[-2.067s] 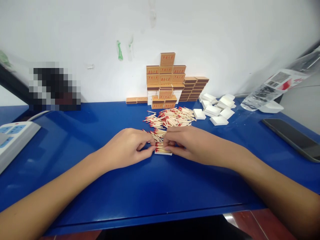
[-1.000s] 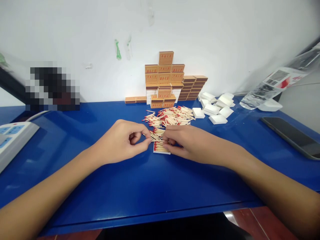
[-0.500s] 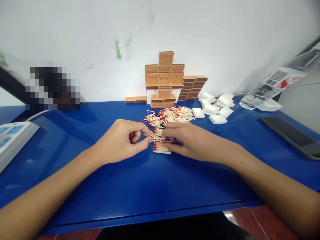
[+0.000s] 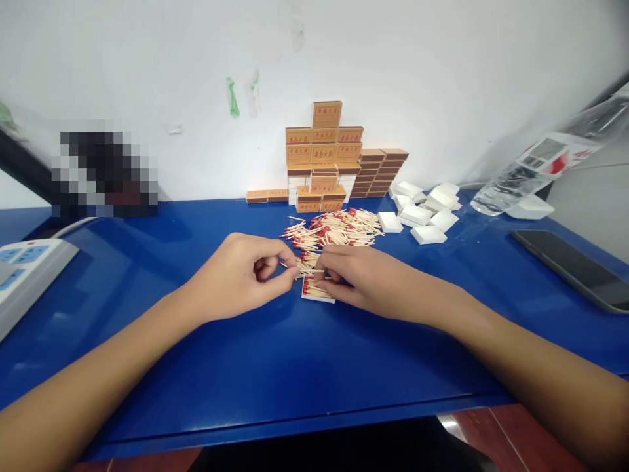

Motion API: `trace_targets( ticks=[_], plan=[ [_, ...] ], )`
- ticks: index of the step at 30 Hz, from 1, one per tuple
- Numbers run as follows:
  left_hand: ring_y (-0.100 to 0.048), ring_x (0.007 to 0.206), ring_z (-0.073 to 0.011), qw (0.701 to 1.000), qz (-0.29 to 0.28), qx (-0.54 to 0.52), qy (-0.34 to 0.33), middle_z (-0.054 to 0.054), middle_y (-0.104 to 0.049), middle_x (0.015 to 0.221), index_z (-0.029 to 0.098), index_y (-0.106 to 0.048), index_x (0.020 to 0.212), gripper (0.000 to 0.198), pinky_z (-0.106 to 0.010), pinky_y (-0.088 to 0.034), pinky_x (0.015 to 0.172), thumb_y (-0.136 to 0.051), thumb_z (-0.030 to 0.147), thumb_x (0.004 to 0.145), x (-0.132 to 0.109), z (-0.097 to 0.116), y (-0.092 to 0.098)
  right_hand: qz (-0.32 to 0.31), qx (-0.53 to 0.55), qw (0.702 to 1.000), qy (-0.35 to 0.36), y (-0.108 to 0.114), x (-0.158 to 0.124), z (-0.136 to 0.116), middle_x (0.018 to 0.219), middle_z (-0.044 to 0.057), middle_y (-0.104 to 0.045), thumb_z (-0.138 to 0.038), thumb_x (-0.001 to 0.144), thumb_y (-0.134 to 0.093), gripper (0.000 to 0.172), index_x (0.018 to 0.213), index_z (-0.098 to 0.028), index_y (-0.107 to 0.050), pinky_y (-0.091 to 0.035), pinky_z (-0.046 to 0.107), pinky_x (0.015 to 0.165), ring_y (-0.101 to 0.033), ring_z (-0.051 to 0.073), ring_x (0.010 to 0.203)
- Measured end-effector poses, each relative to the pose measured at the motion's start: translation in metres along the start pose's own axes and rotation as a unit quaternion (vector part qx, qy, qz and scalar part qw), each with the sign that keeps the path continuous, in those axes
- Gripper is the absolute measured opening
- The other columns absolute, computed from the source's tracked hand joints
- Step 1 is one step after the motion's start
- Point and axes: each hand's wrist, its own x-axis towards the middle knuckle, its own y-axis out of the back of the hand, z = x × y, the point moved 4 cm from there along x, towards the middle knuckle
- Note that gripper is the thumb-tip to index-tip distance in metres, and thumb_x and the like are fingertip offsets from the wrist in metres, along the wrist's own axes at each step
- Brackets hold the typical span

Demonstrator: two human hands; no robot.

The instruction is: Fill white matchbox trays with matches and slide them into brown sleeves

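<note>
A small white tray holding red-headed matches lies on the blue table, between my hands. My left hand is at the tray's left, thumb and index finger pinched together near the loose matches; what it holds, if anything, is too small to make out. Over the tray's right part, my right hand has its fingers closed, with a match stick showing at the fingertips. It covers part of the tray. Just behind both hands spreads a pile of loose matches.
Stacked matchboxes stand against the wall behind the matches. White trays lie at the right, near a clear bottle and a phone. A power strip is at the left.
My right hand has shifted slightly left and down over the tray. My left hand has stayed nearly still.
</note>
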Motion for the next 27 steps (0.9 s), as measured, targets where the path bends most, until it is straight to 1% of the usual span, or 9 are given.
trace_targets(
  ticks=[6, 9, 11, 14, 20, 27],
  plan=[
    [-0.040, 0.047, -0.0058, 1.000, -0.002, -0.002, 0.003, 0.009, -0.044, 0.053, 0.018, -0.076, 0.087, 0.008, -0.020, -0.035, 0.050, -0.069, 0.018, 0.088, 0.000, 0.000, 0.001, 0.023, 0.011, 1.000, 0.000, 0.005, -0.002, 0.001, 0.094, 0.004, -0.064, -0.025, 0.103, -0.058, 0.014, 0.091, -0.019, -0.056, -0.037, 0.029, 0.069, -0.053, 0.015, 0.075],
    [-0.039, 0.047, -0.0058, 1.000, -0.002, -0.001, 0.005, 0.009, -0.043, 0.053, 0.018, -0.077, 0.088, 0.008, -0.020, -0.035, 0.050, -0.069, 0.018, 0.088, -0.001, 0.000, 0.001, 0.034, 0.012, 0.999, -0.002, 0.007, -0.003, 0.000, 0.093, 0.003, -0.064, -0.021, 0.101, -0.060, 0.011, 0.091, -0.019, -0.056, -0.037, 0.028, 0.068, -0.052, 0.014, 0.074],
    [-0.039, 0.048, -0.0057, 1.000, -0.001, 0.000, 0.004, 0.009, -0.043, 0.054, 0.017, -0.077, 0.088, 0.008, -0.020, -0.036, 0.051, -0.069, 0.019, 0.089, -0.001, 0.000, 0.001, 0.037, 0.008, 0.999, -0.003, 0.008, -0.003, 0.000, 0.095, 0.004, -0.065, -0.018, 0.100, -0.060, 0.008, 0.093, -0.019, -0.057, -0.037, 0.028, 0.069, -0.054, 0.015, 0.075],
    [-0.039, 0.048, -0.0056, 1.000, 0.002, 0.000, 0.002, 0.009, -0.043, 0.054, 0.017, -0.077, 0.088, 0.008, -0.020, -0.036, 0.051, -0.069, 0.018, 0.088, -0.001, 0.000, 0.001, 0.038, -0.016, 0.999, 0.005, 0.006, -0.002, -0.001, 0.097, 0.005, -0.065, -0.019, 0.101, -0.059, 0.006, 0.095, -0.018, -0.058, -0.038, 0.029, 0.070, -0.056, 0.016, 0.078],
    [-0.039, 0.047, -0.0059, 1.000, 0.000, -0.001, -0.002, 0.009, -0.043, 0.053, 0.018, -0.076, 0.087, 0.008, -0.020, -0.035, 0.050, -0.068, 0.018, 0.089, 0.000, 0.000, 0.000, 0.031, -0.127, 0.991, 0.012, 0.003, 0.001, -0.007, 0.097, 0.009, -0.066, -0.024, 0.107, -0.049, 0.017, 0.097, -0.016, -0.060, -0.036, 0.031, 0.066, -0.059, 0.019, 0.078],
    [-0.040, 0.047, -0.0061, 1.000, 0.004, 0.004, 0.000, 0.008, -0.045, 0.053, 0.018, -0.076, 0.087, 0.008, -0.020, -0.036, 0.050, -0.068, 0.018, 0.088, 0.000, -0.001, 0.000, 0.034, -0.164, 0.986, 0.018, 0.008, -0.001, -0.013, 0.098, 0.011, -0.068, -0.023, 0.109, -0.043, 0.022, 0.098, -0.016, -0.060, -0.035, 0.031, 0.065, -0.062, 0.020, 0.079]
  ],
)
